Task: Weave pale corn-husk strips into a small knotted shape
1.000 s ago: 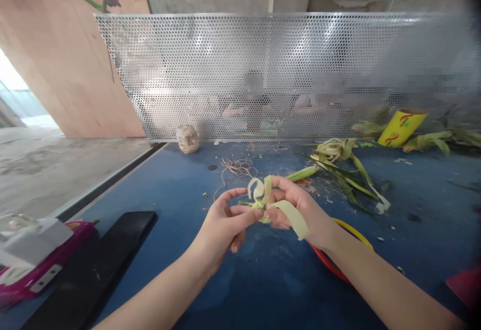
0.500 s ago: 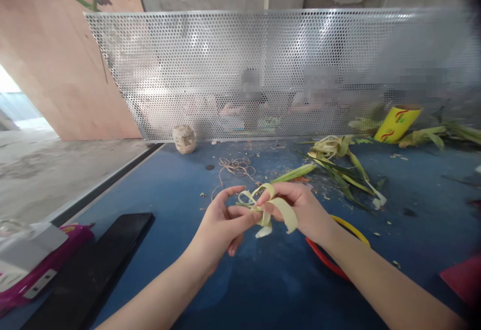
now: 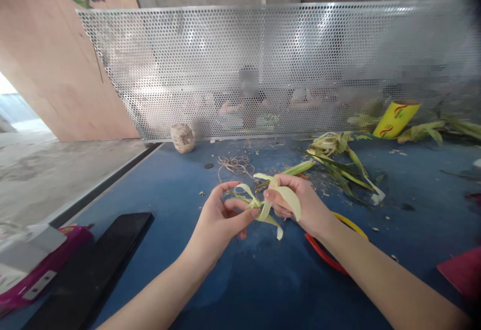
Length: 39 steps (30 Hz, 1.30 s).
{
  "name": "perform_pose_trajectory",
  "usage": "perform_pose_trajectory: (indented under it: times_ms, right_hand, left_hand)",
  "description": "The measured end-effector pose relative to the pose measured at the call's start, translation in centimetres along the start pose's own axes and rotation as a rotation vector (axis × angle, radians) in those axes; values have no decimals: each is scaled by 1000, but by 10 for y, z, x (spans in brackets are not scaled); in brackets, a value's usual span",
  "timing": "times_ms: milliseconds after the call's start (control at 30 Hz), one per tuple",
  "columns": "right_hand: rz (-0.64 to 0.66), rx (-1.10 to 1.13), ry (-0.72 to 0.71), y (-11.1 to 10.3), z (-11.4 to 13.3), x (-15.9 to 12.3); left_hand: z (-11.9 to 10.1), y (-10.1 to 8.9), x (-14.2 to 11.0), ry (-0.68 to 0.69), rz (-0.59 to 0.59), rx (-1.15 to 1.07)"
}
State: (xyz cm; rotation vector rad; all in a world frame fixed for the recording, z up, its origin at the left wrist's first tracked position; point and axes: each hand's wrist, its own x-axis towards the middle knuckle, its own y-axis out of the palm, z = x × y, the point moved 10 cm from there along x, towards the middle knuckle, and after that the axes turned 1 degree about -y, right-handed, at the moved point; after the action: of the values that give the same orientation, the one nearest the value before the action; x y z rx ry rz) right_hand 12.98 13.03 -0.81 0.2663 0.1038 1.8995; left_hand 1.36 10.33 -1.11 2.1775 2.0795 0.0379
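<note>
Both hands hold pale green strips of corn husk (image 3: 266, 210) in front of me, above the blue table. My left hand (image 3: 227, 214) pinches the knotted part of the strips between thumb and fingers. A looped strip curls up over its fingertips. My right hand (image 3: 295, 202) is closed on other strips, and a wide pale piece bends over its fingers. One strip end hangs below, between the hands. Under my right forearm lies a tool with curved red and yellow handles (image 3: 326, 255); its head is hidden by the arm.
Tangled twine (image 3: 236, 165) lies beyond the hands. A pile of corn husks (image 3: 334, 157) and a yellow roll (image 3: 396, 119) are at the back right. A perforated metal screen (image 3: 225, 69) closes the far edge. A black phone-like slab (image 3: 93, 265) and purple power strip (image 3: 60, 260) lie left.
My right hand has moved slightly right and away from my left hand, drawing the strips apart. The hanging strip end has swung right. The view has shifted a little.
</note>
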Motion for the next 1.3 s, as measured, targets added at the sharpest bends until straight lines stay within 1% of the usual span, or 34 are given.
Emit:
perform_pose_trajectory:
  times_ms: [133,233,333,467,567,667,733,800,867,933,1167,1300]
  right_hand:
    - [5,-83,-6,-1,-2,-1]
    - [-77,-153,-20,-9,-5,0]
    - [-158,-127,-2,-16,-10,1]
    - [-136,-68,117,-13,-23,1]
    - [-150,-71,196,-13,-30,-1]
    - [-170,-50,232,-14,-35,-3]
    - [-188,-52,234,-15,-35,-2]
    - [-230,-62,203,-20,-32,-2]
    - [-255,-26,160,-24,-27,-1]
    - [-237,60,138,-23,-25,0]
    - [-148,314,164,-12,-27,1]
    - [-142,350,176,-12,-30,1]
  left_hand:
    - [-1,4,-1,52,32,11]
    - [-1,7,-1,67,62,-1]
    - [0,9,-1,72,81,4]
    - [4,10,0,43,86,13]
    - [6,16,-2,30,136,-6]
    - [6,21,-4,35,178,-6]
    - [7,21,-4,27,174,13]
    - [8,19,-3,14,159,42]
    - [9,18,-3,-4,157,68]
    - [10,18,-2,-29,170,73]
    - [21,17,0,-155,200,-33]
    - [27,16,1,-207,206,-66]
